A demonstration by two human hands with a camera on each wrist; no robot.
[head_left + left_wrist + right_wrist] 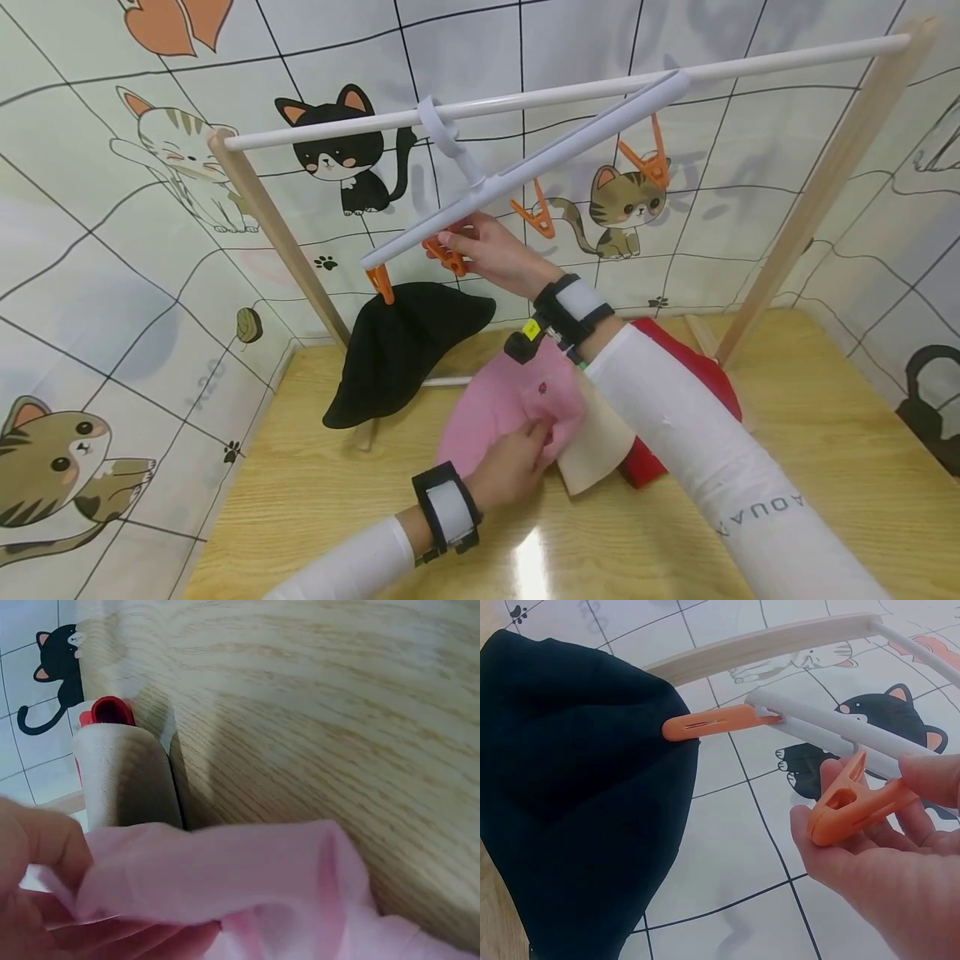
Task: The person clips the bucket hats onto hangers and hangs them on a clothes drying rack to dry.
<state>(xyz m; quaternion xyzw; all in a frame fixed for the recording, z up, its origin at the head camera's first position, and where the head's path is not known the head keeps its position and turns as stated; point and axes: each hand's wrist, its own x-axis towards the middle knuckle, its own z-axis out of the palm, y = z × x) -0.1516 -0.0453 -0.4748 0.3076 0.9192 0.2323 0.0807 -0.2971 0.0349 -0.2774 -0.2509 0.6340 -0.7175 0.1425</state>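
My left hand (510,467) grips the edge of a pink hat (487,408) that lies on the table; in the left wrist view the pink fabric (225,862) runs between thumb and fingers. Higher up, my right hand (498,254) holds an orange clip (446,255) under the white hanger (525,171). Seen from the right wrist, thumb and fingers pinch this clip (855,806). A black hat (408,342) hangs from another orange clip (380,283) at the hanger's lower left end. The hanger tilts, its right end raised.
Two more orange clips (536,212) hang along the hanger. Its hook sits on a white rod (555,100) between wooden posts (817,200). A cream hat (596,442) and a red hat (690,367) lie on the wooden table (300,500), right of the pink one. A cat-print wall stands behind.
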